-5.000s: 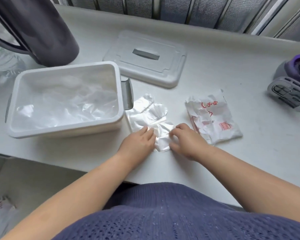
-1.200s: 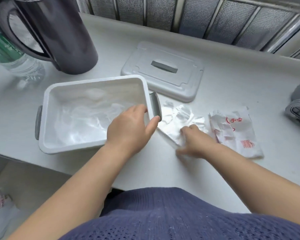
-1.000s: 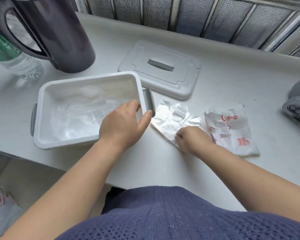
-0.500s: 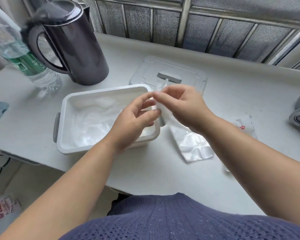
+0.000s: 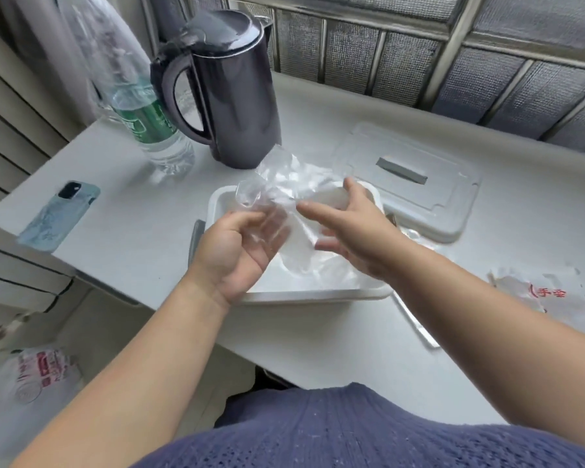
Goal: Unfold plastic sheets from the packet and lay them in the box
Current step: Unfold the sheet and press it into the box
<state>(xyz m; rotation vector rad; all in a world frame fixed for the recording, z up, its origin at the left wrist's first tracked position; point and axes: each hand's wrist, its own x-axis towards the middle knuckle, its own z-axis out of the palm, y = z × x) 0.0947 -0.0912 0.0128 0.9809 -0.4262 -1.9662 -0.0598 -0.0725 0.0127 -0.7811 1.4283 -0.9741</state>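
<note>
Crumpled clear plastic sheet held above white box; pinched in left hand, brushed by straight, spread fingers of right hand; hands close, not touching.

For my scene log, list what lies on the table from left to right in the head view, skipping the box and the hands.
phone → water bottle → kettle → lid → packet
</note>
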